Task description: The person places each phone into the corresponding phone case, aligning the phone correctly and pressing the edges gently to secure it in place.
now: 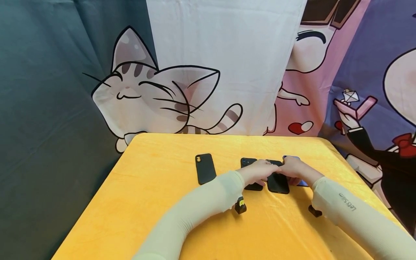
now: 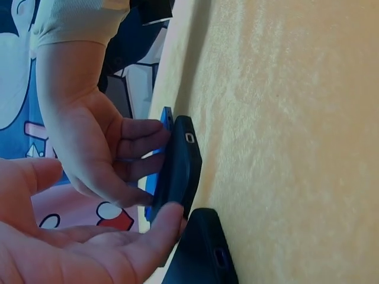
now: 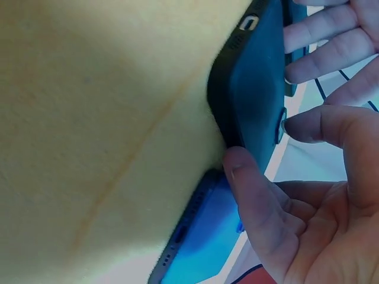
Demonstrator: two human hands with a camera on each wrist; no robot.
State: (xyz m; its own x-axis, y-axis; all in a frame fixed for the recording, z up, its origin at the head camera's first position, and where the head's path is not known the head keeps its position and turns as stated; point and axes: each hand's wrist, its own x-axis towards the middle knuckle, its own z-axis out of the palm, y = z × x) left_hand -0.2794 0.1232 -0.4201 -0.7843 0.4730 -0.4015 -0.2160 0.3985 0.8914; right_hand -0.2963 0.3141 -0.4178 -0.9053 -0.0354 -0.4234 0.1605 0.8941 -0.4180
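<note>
Two black smartphones lie back up, side by side on the table: a middle one (image 1: 253,186) and one to its right (image 1: 278,183). My left hand (image 1: 259,169) reaches over the middle phone, its fingertips at the far part of the right-hand black phone. From the other side, my right hand (image 1: 292,169) sits above a blue phone (image 1: 303,183) and partly covers it. In the right wrist view, its thumb rests at the long edge of the black phone (image 3: 257,83), with the index fingertip by the camera bump. Fingers of both hands are loosely extended.
A black phone case (image 1: 206,169) with a camera cutout lies farther left on the yellow-covered table (image 1: 146,202). Dark camera mounts hang under both wrists, close over the cloth. Behind the table's far edge stands a cartoon-printed curtain (image 1: 195,36).
</note>
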